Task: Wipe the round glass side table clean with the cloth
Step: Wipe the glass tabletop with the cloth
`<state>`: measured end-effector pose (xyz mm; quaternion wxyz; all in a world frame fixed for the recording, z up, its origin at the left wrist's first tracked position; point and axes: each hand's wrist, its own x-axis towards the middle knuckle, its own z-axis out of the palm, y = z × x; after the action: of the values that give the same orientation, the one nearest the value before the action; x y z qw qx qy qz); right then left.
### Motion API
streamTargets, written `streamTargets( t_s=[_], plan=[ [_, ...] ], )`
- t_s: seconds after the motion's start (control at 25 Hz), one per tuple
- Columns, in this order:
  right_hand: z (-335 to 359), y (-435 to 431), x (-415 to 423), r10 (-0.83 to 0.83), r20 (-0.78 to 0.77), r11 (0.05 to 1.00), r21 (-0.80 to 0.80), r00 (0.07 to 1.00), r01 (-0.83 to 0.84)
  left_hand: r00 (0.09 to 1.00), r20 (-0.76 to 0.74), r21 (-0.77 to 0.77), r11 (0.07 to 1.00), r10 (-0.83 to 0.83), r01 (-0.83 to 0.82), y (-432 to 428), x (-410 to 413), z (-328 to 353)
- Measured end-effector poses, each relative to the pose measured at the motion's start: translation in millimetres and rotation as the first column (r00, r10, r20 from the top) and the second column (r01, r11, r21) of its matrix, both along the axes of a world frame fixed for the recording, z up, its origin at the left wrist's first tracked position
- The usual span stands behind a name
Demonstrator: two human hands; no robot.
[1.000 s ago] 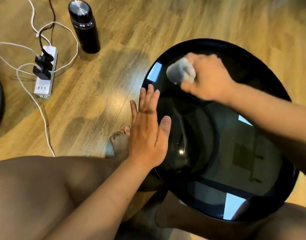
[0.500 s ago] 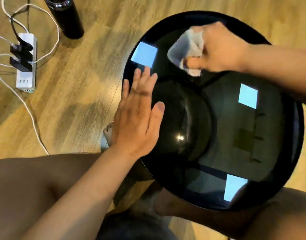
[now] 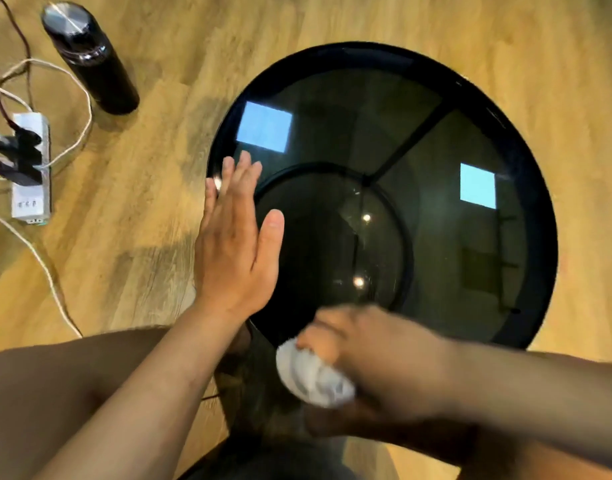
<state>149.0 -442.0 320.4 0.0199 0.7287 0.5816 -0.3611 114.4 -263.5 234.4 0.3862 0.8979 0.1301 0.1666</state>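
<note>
The right hand [image 3: 377, 355] gripped the cloth [image 3: 313, 377] at the glass table [image 3: 526, 188] near edge; the left hand [image 3: 235, 244] lay flat and open, steadying. A hard push there could tip the table.

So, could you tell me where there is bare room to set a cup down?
The glass table is bare across its far and right parts. The near-left is crowded by the left hand and the right hand with the cloth.
</note>
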Motion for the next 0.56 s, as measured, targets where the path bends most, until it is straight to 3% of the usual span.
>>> streamTargets(
  t_s=[0.04, 0.08, 0.2, 0.24, 0.32, 0.4, 0.56],
  plan=[
    [-4.4, -5.8, -3.4, 0.025, -0.063, 0.999, -0.032, 0.998, -0.027, 1.000, 0.003, 0.003, 1.000, -0.003, 0.003, 0.3, -0.4, 0.7],
    [-6.2, -5.1, 6.6, 0.014, -0.053, 0.999, 0.031, 0.998, -0.013, 1.000, 0.003, 0.018, 1.000, -0.005, 0.005, 0.7, -0.8, 0.8],
    [-8.9, 14.9, 91.6, -0.290, 0.021, 0.936, 0.215, 0.957, 0.279, 1.000, -0.015, 0.054, 0.998, -0.017, 0.018, 0.0, -0.4, -1.7],
    [-9.9, 25.4, 131.0, -0.371, 0.086, 0.904, 0.262, 0.925, 0.339, 1.000, -0.016, 0.051, 0.999, -0.016, 0.017, 1.1, 0.6, -1.5],
    [-20.1, 41.3, 210.5, -0.400, 0.346, 0.905, 0.296, 0.849, 0.306, 1.000, -0.018, 0.038, 0.999, -0.018, 0.019, 1.6, 1.2, -0.2],
    [-27.4, 49.8, 263.5, -0.437, 0.568, 0.899, 0.248, 0.698, 0.361, 0.999, -0.023, 0.035, 0.999, -0.024, 0.025, 1.4, -0.7, -0.3],
    [-36.1, 55.2, 275.6, -0.552, 0.616, 0.825, 0.304, 0.562, 0.477, 0.999, -0.031, 0.044, 0.999, -0.009, 0.010, 2.4, 3.2, 0.7]
  ],
)
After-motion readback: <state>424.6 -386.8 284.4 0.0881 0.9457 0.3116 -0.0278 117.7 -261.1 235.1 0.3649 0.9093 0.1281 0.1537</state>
